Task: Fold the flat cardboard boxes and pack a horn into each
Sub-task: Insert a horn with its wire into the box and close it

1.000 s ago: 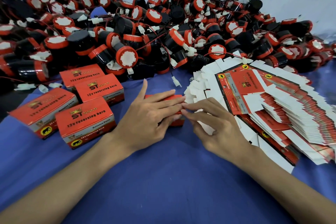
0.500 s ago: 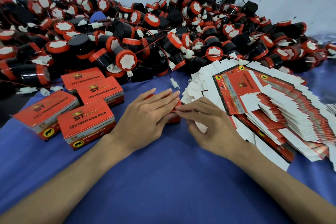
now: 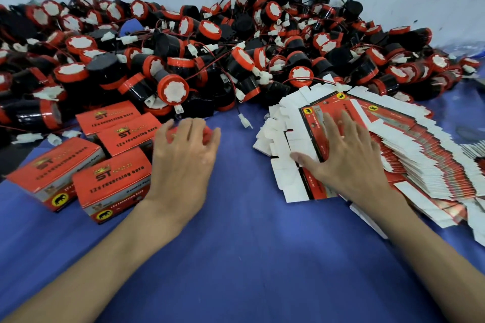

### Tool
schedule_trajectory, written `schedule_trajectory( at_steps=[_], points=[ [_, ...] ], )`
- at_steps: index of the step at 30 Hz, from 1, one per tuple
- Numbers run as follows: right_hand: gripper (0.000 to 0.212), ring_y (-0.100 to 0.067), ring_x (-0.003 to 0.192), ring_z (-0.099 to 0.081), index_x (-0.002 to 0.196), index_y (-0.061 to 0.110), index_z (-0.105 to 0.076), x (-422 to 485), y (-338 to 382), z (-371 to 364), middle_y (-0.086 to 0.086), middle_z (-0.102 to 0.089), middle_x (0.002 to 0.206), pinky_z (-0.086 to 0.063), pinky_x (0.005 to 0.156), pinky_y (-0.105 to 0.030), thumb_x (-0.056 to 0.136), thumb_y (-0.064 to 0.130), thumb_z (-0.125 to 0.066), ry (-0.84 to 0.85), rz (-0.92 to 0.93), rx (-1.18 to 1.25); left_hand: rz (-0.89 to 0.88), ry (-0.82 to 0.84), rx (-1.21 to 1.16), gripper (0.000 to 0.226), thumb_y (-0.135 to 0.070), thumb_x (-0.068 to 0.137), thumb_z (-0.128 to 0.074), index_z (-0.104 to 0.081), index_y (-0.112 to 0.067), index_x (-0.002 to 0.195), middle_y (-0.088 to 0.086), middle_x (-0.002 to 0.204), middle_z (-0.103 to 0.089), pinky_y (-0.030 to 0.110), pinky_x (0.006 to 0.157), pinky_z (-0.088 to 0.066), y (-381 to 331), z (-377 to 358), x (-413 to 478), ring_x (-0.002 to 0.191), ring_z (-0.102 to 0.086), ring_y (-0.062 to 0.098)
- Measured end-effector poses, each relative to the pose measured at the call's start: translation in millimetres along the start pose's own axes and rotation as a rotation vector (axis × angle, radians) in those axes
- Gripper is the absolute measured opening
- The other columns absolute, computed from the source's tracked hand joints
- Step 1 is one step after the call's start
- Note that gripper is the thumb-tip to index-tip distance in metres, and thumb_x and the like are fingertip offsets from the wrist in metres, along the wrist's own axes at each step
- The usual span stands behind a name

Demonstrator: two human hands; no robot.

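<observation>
four red cardboard boxes [image 3: 115, 186] sit grouped; your left hand [image 3: 183, 162] curls round a fifth box [image 3: 207, 130], probably to join them, while your right hand [image 3: 349, 162], fingers spread, presses the stack of flat boxes [image 3: 409, 155].

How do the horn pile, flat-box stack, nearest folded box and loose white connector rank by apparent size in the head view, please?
1. horn pile
2. flat-box stack
3. nearest folded box
4. loose white connector
No ties.
</observation>
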State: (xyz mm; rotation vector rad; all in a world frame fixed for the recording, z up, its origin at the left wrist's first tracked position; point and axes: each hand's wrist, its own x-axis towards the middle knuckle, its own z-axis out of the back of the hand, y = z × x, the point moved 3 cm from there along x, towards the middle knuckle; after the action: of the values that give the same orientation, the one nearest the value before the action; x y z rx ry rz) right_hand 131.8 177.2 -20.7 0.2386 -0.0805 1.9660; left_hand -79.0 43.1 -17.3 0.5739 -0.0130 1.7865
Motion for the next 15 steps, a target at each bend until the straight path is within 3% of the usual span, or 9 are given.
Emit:
schedule_trajectory(
  at_steps=[2, 5, 8, 11, 13, 15],
  points=[
    [0.102, -0.032, 0.146, -0.008, 0.152, 0.028, -0.006, 1, -4, -6, -0.011, -0.009, 0.160, -0.019, 0.113, -0.054, 0.070, 0.087, -0.020, 0.094, -0.036, -0.055, 0.041, 0.070, 0.089, 0.077, -0.011, 0.070, -0.061, -0.038, -0.012, 0.143, 0.010, 0.142, -0.038, 0.049, 0.112, -0.022, 6, 0, -2, 0.136, -0.033, 0.029],
    [0.090, -0.030, 0.145, -0.016, 0.149, 0.024, -0.017, 1, 3, -4, -0.009, -0.019, 0.158, -0.026, 0.108, -0.055, 0.079, 0.079, -0.030, 0.022, -0.011, -0.061, -0.002, 0.091, 0.194, 0.077, -0.008, 0.070, -0.044, -0.032, -0.004, 0.145, 0.015, 0.154, -0.025, 0.054, 0.116, -0.013, -2, 3, -4, 0.145, -0.017, 0.031],
    [0.082, -0.031, 0.141, -0.026, 0.147, 0.022, -0.025, 0, 8, -3, -0.008, -0.025, 0.155, -0.031, 0.104, -0.057, 0.083, 0.069, -0.045, -0.040, 0.031, -0.052, -0.123, -0.085, 0.034, 0.066, 0.003, 0.065, -0.053, -0.052, 0.003, 0.131, 0.024, 0.145, -0.040, 0.057, 0.112, -0.026, -6, 2, -1, 0.139, -0.033, 0.038],
    [0.086, -0.035, 0.137, -0.026, 0.146, 0.020, -0.029, 1, 5, 5, -0.013, -0.022, 0.154, -0.031, 0.106, -0.056, 0.077, 0.049, -0.071, -0.156, 0.025, 0.154, -0.274, -0.273, -0.267, 0.047, 0.005, 0.070, -0.056, -0.066, -0.001, 0.115, 0.021, 0.135, -0.053, 0.049, 0.104, -0.041, -8, 0, 0, 0.128, -0.049, 0.037],
    [0.084, -0.034, 0.132, -0.029, 0.139, 0.013, -0.043, 4, -4, 11, -0.017, -0.029, 0.145, -0.036, 0.106, -0.046, 0.068, 0.028, -0.085, -0.286, -0.016, 0.408, -0.332, -0.288, -0.421, 0.039, -0.001, 0.074, -0.058, -0.068, -0.005, 0.112, 0.017, 0.132, -0.056, 0.046, 0.096, -0.047, -15, 1, -1, 0.122, -0.053, 0.035],
    [0.073, -0.026, 0.123, -0.039, 0.128, 0.013, -0.052, 7, -11, 12, -0.011, -0.033, 0.132, -0.044, 0.094, -0.023, 0.064, 0.014, -0.087, -0.326, -0.070, 0.639, -0.359, -0.256, -0.555, 0.032, -0.004, 0.080, -0.058, -0.069, -0.005, 0.109, 0.014, 0.129, -0.058, 0.045, 0.088, -0.051, -21, -1, -3, 0.115, -0.057, 0.033]
  ],
)
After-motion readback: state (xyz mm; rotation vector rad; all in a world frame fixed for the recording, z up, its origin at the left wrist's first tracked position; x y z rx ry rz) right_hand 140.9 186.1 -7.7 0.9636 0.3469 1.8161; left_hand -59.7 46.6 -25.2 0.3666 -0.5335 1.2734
